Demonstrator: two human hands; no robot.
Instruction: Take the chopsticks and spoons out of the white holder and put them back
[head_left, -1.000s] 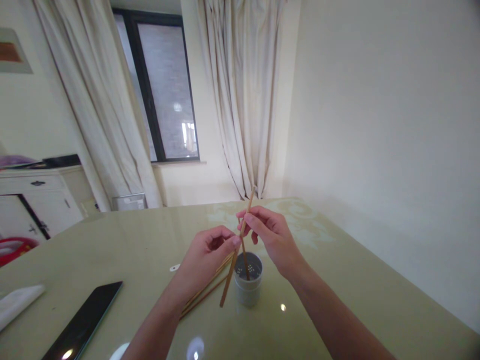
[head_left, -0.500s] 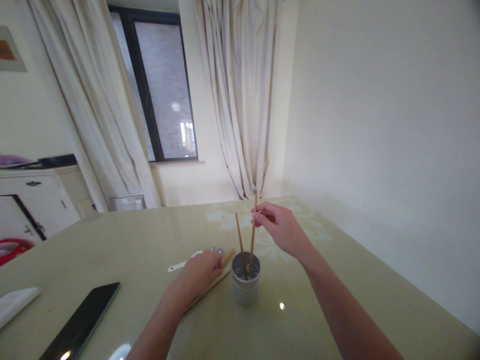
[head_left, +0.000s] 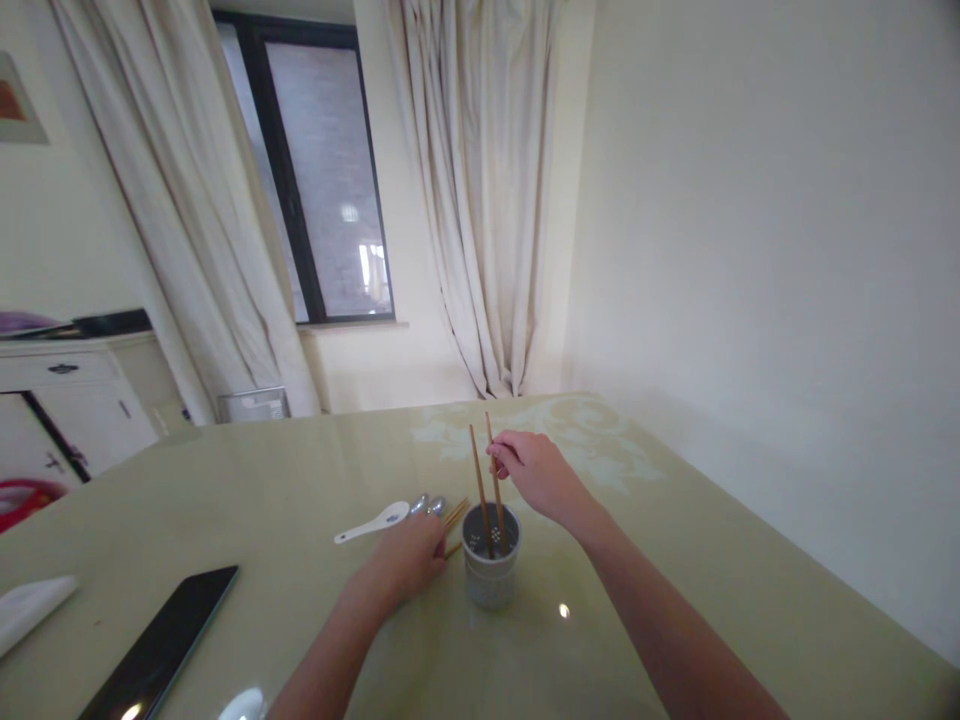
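Observation:
A grey cylindrical holder (head_left: 491, 585) with a perforated bottom stands upright on the table. One wooden chopstick (head_left: 478, 470) leans inside it, untouched. My right hand (head_left: 534, 475) pinches the upper part of a second chopstick (head_left: 496, 500), whose lower end is inside the holder. Left of the holder, my left hand (head_left: 409, 560) is low over the table, its curled fingers closed at a chopstick (head_left: 453, 551) whose tip pokes out; the rest is hidden by the hand. Several more chopsticks (head_left: 455, 514) lie just beyond the fingers.
A white soup spoon (head_left: 373, 523) and two metal spoons (head_left: 429, 505) lie behind my left hand. A black phone-like slab (head_left: 169, 640) and a white object (head_left: 34, 608) are at the left of the glossy table (head_left: 600, 620). A wall (head_left: 765, 300) runs along the right.
My right hand has moved down and slightly left, lowering its chopstick deeper into the holder. My left hand has shifted slightly right and down, covering most of the chopstick that lay beside it.

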